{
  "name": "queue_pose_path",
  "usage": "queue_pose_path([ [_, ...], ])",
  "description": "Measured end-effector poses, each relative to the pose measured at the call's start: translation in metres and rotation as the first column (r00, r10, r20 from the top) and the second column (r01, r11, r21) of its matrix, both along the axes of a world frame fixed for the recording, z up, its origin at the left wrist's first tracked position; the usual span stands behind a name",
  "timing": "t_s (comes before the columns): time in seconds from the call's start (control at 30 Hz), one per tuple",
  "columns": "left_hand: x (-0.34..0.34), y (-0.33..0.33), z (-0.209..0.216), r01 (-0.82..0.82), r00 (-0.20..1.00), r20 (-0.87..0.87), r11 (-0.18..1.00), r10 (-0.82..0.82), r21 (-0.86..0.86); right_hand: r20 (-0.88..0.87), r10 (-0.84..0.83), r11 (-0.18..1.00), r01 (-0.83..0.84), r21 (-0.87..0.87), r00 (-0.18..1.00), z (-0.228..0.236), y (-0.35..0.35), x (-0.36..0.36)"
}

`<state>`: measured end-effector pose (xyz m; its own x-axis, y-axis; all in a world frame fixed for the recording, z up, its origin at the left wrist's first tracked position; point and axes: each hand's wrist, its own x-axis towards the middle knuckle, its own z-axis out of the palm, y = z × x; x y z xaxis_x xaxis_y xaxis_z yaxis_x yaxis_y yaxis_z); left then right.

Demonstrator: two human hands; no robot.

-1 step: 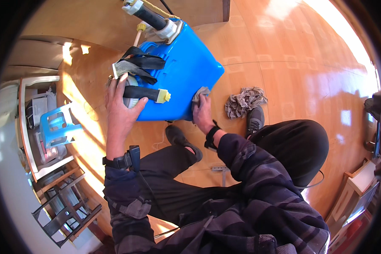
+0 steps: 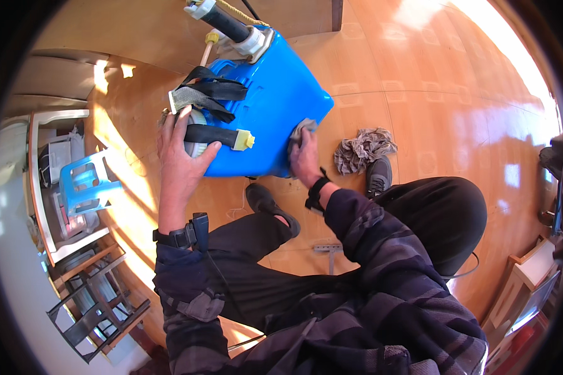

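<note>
Left hand [image 2: 182, 149] spread wide on white cap [image 2: 197, 117], right hand [image 2: 304, 157] gripping grey cloth [image 2: 301, 130] against blue tank [image 2: 272, 103] near its edge, open floor [image 2: 444, 119] rightward, cap partly hidden

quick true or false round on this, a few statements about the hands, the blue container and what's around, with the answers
1. The right hand presses a grey cloth to the blue container. True.
2. The left hand hangs clear of the container. False: it rests at the white ribbed cap on the container's left side.
3. A crumpled cloth lies on the floor by the right shoe. True.
4. The small plastic stool on the left is red. False: it is light blue.
5. Only the left wrist has a dark band. False: each wrist has one.
6. Dark straps lie over part of the container. True.
</note>
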<state>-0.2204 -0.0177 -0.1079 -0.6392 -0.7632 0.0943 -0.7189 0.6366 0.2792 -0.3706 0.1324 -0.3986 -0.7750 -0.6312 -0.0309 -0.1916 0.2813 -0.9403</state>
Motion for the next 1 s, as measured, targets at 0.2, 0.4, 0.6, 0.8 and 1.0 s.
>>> queue_pose_path([
  [0.2, -0.001, -0.002, -0.001, 0.005, 1.000, -0.005, 1.000, -0.005, -0.022, -0.136, -0.023, 0.999, 0.018, -0.033, 0.990, -0.017, -0.053, -0.149],
  [0.4, 0.003, -0.001, -0.006, 0.005, 1.000, -0.017, 0.999, -0.006, -0.039, 0.035, -0.156, 0.982, 0.151, 0.117, 0.987, 0.026, -0.038, -0.058],
  [0.6, 0.006, -0.012, -0.019, 0.012, 0.996, -0.092, 1.000, -0.014, -0.020, -0.069, 0.014, 0.954, -0.034, -0.298, 0.998, 0.135, -0.036, 0.019],
  [0.8, 0.005, -0.016, -0.022, 0.002, 0.989, -0.146, 1.000, -0.006, -0.028, -0.166, 0.183, 0.904, -0.233, -0.360, 0.969, 0.192, -0.040, -0.001],
  [1.0, 0.005, -0.014, -0.023, -0.022, 0.992, -0.125, 0.999, 0.017, -0.042, -0.129, 0.118, 0.936, -0.153, -0.318, 0.985, 0.187, -0.055, -0.032],
])
